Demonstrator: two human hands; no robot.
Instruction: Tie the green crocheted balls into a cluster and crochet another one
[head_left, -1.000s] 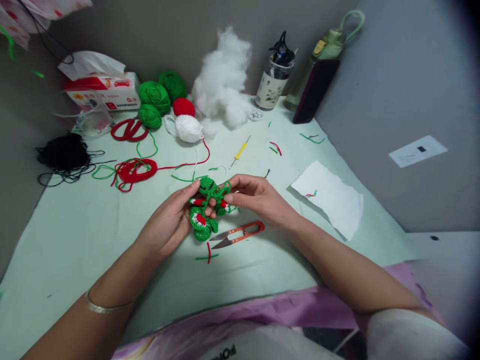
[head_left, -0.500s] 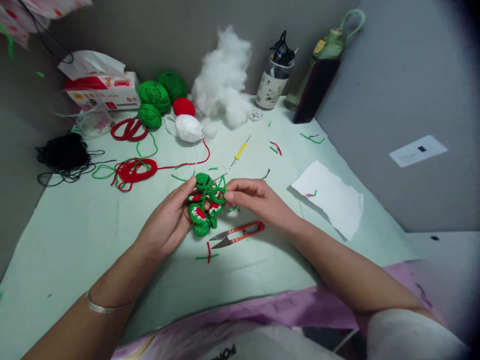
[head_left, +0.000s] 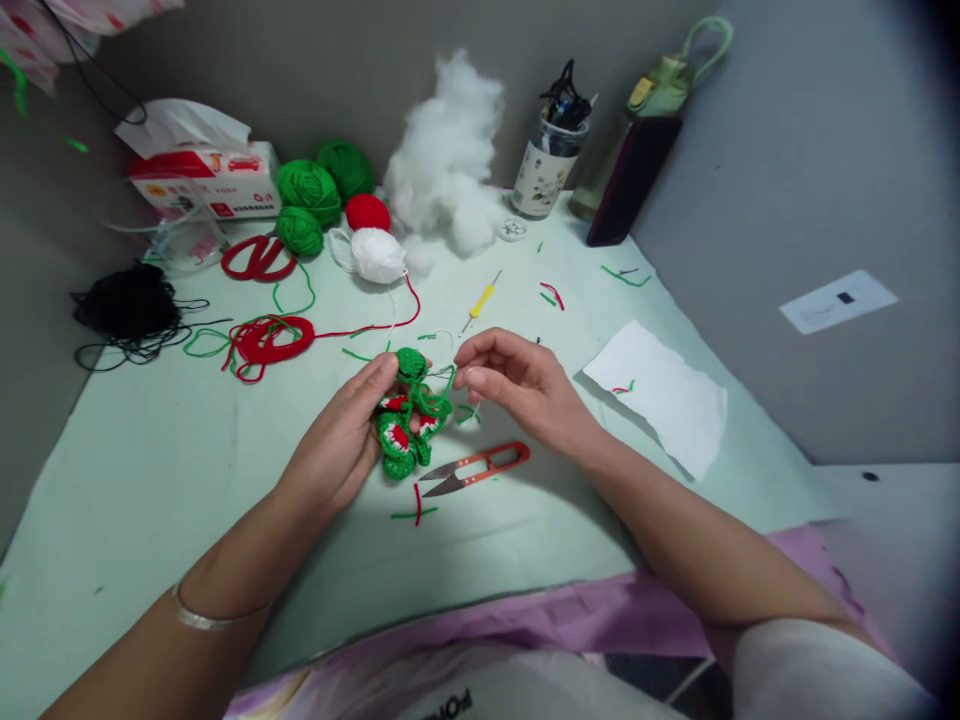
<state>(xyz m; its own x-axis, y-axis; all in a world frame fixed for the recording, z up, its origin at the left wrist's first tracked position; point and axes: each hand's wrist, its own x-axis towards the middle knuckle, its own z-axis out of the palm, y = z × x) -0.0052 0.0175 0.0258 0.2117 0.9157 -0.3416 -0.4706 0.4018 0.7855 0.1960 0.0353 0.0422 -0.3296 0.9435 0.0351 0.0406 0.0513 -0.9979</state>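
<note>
In the head view, my left hand (head_left: 341, 430) is closed around a green crocheted piece (head_left: 399, 462) with red and white patches and a rounded green knob at its top. My right hand (head_left: 517, 385) pinches a thin needle (head_left: 439, 374) just right of that knob. A loop of green yarn (head_left: 449, 382) runs between the crocheted piece and the right fingertips. Orange-handled thread snips (head_left: 495, 460) lie on the table below the right hand, blades pointing left. Part of the crocheted piece is hidden behind the left fingers.
Behind are green yarn balls (head_left: 309, 192), white stuffing (head_left: 450, 160), a pen cup (head_left: 550, 165) and a bottle (head_left: 667, 90). Leftward lie red scissors (head_left: 259, 258), red yarn (head_left: 274, 342) and black yarn (head_left: 131, 305). A yellow-handled crochet hook (head_left: 481, 301) and white paper (head_left: 660, 400) lie rightward.
My right hand has shifted slightly up and right, away from the crocheted piece. The piece has tilted a little in my left hand, and the needle now lies beside its knob.
</note>
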